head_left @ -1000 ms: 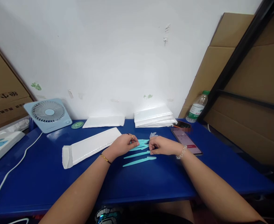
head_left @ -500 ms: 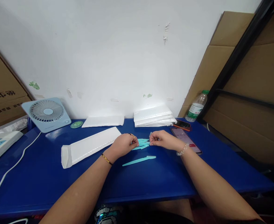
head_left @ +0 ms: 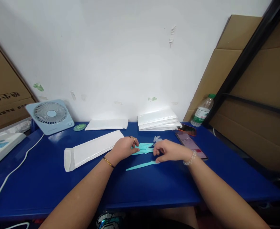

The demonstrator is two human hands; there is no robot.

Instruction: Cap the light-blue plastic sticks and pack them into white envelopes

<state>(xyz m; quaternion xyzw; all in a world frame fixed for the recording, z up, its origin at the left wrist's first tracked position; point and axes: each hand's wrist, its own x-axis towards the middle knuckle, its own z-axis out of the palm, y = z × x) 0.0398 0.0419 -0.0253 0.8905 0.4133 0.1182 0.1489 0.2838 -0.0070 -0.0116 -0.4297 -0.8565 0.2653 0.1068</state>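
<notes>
Several flat turquoise pieces (head_left: 143,148) lie bunched on the blue table between the hands. My left hand (head_left: 125,147) pinches their left end between thumb and fingers. At their right, my right hand (head_left: 166,151) has its thumb apart from the curled fingers; its thumb tip is by the wide end of a single turquoise stick (head_left: 140,166) that lies nearer the front edge. Small translucent caps (head_left: 157,139) rest just beyond my right hand. A long white padded envelope (head_left: 94,150) with a folded end lies left of my left hand.
White envelopes (head_left: 157,120) are stacked against the wall, another (head_left: 106,124) beside them. A phone (head_left: 192,146), a second phone (head_left: 187,129) and a bottle (head_left: 201,111) stand or lie right. A fan (head_left: 51,116), green disc (head_left: 79,127), power strip (head_left: 5,148) and cable are left.
My right hand has come away from the turquoise pieces and moved toward the front, its thumb parting from its fingers. The small translucent caps now show. My left hand keeps its pinch.
</notes>
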